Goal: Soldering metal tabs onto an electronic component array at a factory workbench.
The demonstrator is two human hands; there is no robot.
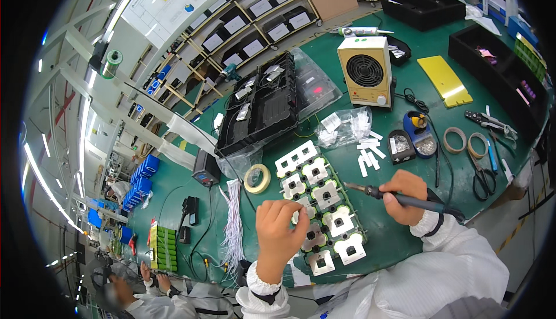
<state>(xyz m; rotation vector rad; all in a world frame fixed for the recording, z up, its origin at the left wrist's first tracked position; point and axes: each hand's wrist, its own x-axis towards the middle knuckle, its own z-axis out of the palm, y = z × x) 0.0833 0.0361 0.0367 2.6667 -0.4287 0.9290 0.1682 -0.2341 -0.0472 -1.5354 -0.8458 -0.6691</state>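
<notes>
My right hand [403, 196] grips a soldering iron [414, 201] like a pen. Its tip points left, at the edge of a battery pack [325, 196] built of green cells with white and metallic square plates on top. Over the pack's left side, my left hand [279, 233] is closed in a pinch. What its fingertips hold is too small to make out. A thin dark line runs down toward that hand from near a hanging spool of wire [112, 64].
Beyond the pack stand a black battery case [260, 104] and a cream fan unit [366, 71]. Scissors [484, 183], tape rolls [454, 140] and a soldering stand [421, 136] lie right. White wires [233, 226] and masking tape [256, 178] lie left. A co-worker's hands [156, 278] are lower left.
</notes>
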